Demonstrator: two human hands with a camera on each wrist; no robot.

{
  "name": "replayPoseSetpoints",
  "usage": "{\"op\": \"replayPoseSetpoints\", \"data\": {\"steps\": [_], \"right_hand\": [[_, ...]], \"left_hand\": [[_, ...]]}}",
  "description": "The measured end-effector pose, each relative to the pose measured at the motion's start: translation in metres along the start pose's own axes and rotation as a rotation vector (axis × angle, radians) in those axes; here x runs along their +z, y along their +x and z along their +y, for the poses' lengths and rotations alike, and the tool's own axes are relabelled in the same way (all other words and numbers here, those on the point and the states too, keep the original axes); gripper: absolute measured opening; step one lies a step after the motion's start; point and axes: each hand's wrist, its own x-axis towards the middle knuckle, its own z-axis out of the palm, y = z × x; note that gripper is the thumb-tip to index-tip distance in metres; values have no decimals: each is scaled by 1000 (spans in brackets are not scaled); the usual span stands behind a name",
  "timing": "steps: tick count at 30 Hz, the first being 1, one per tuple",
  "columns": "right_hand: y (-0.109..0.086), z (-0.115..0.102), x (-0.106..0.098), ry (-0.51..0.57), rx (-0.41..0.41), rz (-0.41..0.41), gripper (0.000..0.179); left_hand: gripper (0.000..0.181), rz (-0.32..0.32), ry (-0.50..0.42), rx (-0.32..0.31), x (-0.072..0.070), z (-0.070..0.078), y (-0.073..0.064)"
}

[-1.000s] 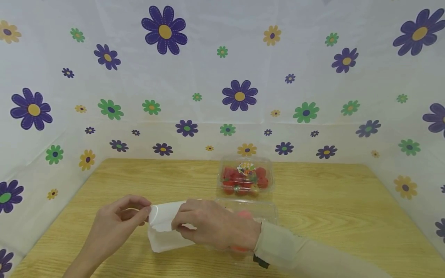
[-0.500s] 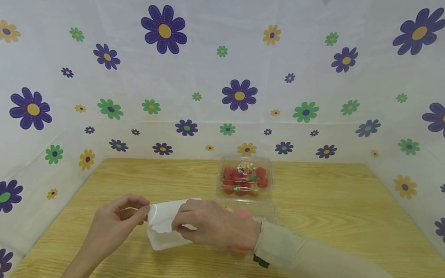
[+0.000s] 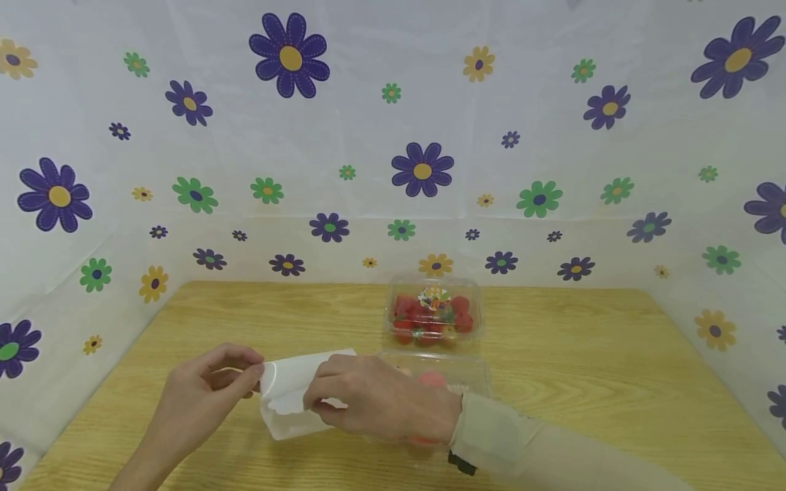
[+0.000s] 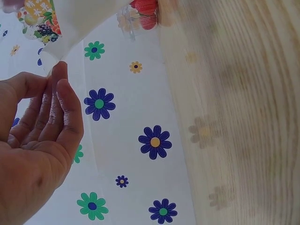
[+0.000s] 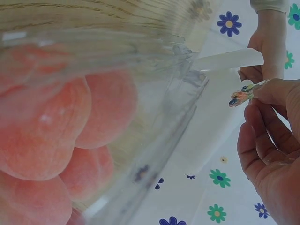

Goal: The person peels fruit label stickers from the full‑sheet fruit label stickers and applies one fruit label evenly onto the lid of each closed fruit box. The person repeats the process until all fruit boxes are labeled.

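In the head view my left hand [image 3: 205, 392] pinches the left edge of a white paper sheet [image 3: 295, 375], which bends and is held over the table. The right hand [image 3: 374, 395] is at the sheet's other end. Between that hand's thumb and finger, in the right wrist view, is a fruit-printed sticker [image 5: 241, 96]; its print also shows in the left wrist view. Just beneath and behind the right forearm stands a clear plastic box [image 3: 469, 372] of pink-red peaches [image 5: 42, 126], partly hidden by the hand.
Behind the peach box, a closed clear box of strawberries [image 3: 430, 324] bears a fruit sticker [image 3: 434, 298] on its lid. Both stand on a wood-grain table [image 3: 565, 354]. A white flowered cloth [image 3: 368, 136] encloses the back and sides.
The sheet's lower edge has risen slightly and the sheet curls a little more. Both hands stay nearly in place.
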Motion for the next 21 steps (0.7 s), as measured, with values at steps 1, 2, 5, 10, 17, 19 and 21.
{"op": "replayPoseSetpoints", "data": {"steps": [1,2,5,10,17,19,21], "right_hand": [[0,0,0,1,2,0,7],[0,0,0,-1,3,-2,7],[0,0,0,-3,6,-10,7],[0,0,0,-10,13,-31,6],[-1,1,0,-50,2,-48,5],[-1,1,0,-50,1,-46,5],[-1,1,0,-51,3,-46,5]], "left_hand": [[23,-1,-1,-1,0,0,0],[23,-1,1,-3,0,0,0],[23,-2,6,-7,0,-1,0],[22,2,7,2,0,-2,0],[22,4,-2,8,0,-2,1],[21,6,-3,8,0,-2,1],[22,6,-1,5,0,-2,1]]}}
